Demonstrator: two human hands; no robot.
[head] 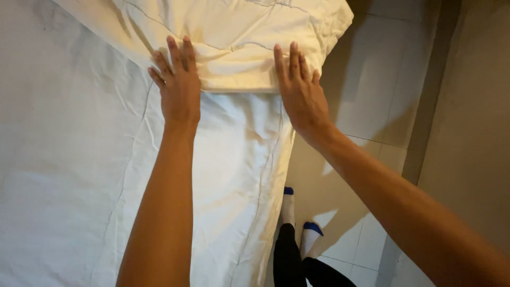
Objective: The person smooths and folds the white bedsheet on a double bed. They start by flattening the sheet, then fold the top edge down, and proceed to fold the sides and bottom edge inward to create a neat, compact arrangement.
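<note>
Pillow (234, 42) lies under flat, open left hand (179, 87) and right hand (300, 90), ungripped.

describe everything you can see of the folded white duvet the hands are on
The folded duvet is white to cream, soft padded fabric with stitched seams and creases. It lies doubled over at the top of the bed, its folded edge facing the person, one corner overhanging the tiled floor side. It rests on the white sheet. The left hand and right hand press flat on its edge, fingers spread.
</note>
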